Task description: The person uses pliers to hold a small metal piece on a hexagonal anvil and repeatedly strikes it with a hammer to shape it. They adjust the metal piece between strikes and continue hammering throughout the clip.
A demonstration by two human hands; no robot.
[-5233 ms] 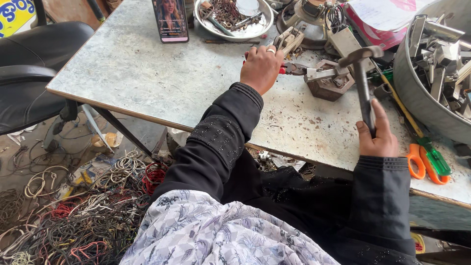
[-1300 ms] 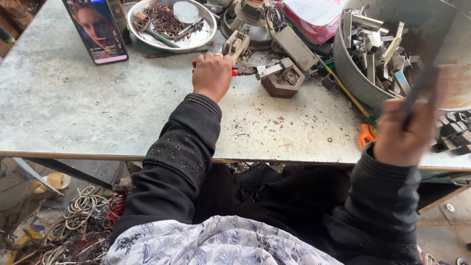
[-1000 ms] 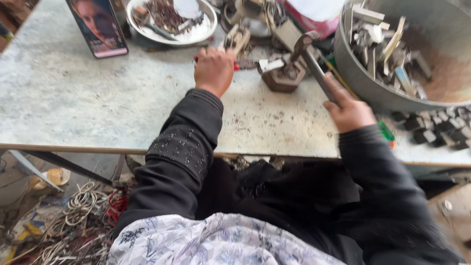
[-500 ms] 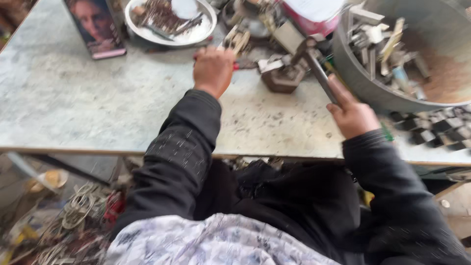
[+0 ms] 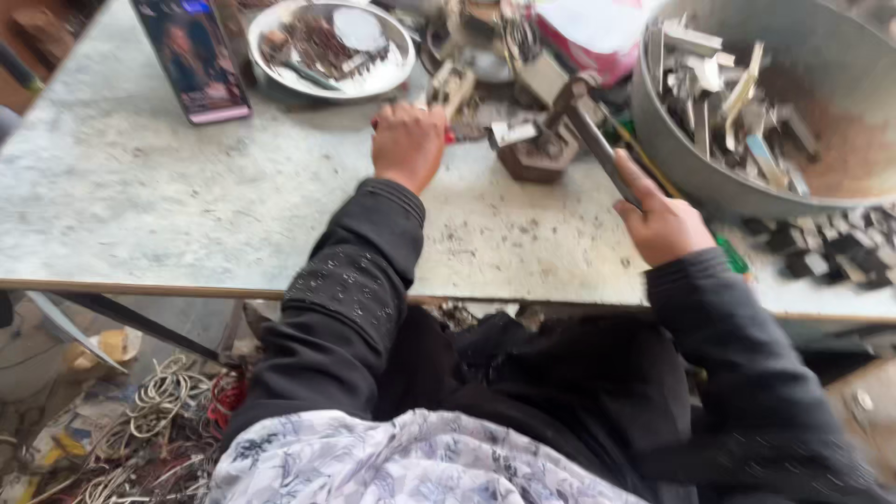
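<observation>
Hammer (image 5: 590, 131) is in my right hand (image 5: 665, 222), fingers wrapped shut round the lower handle at right of centre, the head up over the block (image 5: 539, 159) just above the middle of the frame. My left hand (image 5: 408, 142) sits fisted at upper centre, closed on a red-handled tool (image 5: 449, 136) whose far end points at that block; the blur hides what the tool pinches. Both rest on the table (image 5: 140, 205), with the basin (image 5: 691, 177) of scrap metal at upper right, a plate (image 5: 327, 84) of bits at top centre and a phone (image 5: 191, 58) propped at upper left.

To strike well I judge I should keep the left fist braced on the table so the piece cannot skid, hold the hammer low on the handle as now, and bring the head down square on the block, clear of my left knuckles and the basin rim.

Against the frame of over a second ago, the right hand was far out at the right edge, raised and blurred; now it has come in beside the block. The left hand has stayed put, and the view has tilted slightly
</observation>
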